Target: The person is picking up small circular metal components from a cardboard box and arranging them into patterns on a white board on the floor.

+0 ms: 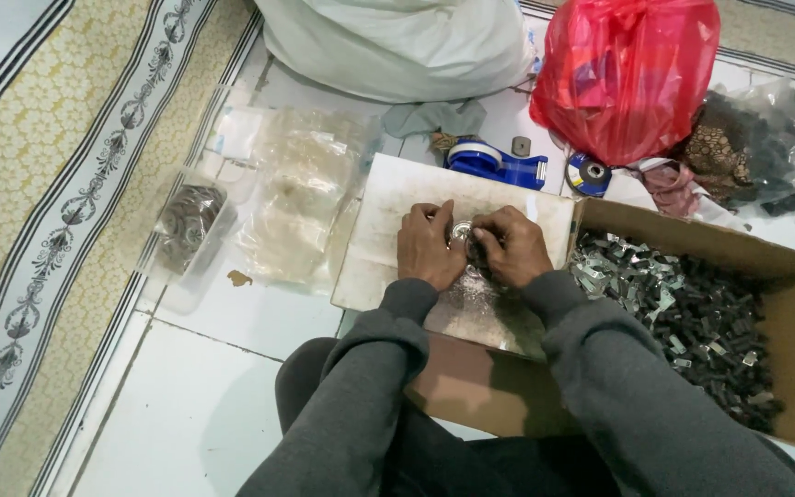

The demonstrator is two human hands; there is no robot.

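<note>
My left hand [427, 245] and my right hand [511, 246] meet over a pale board [388, 202] that lies on a cardboard box flap. Together they pinch a small round shiny metal piece [461, 230] between their fingertips. Under the hands lies a clear plastic bag [476, 308] with glittering contents. To the right, the open cardboard box [784, 267] holds several small dark and silvery metal parts [692, 313].
A blue tape dispenser [494, 164] and a round disc [588, 175] lie beyond the board. A red plastic bag [623, 74], a white sack [397, 41] and a clear bag of dark pieces [775, 138] stand behind. Clear packets [301, 189] and a tub [188, 225] sit left, by a patterned mat [57, 184].
</note>
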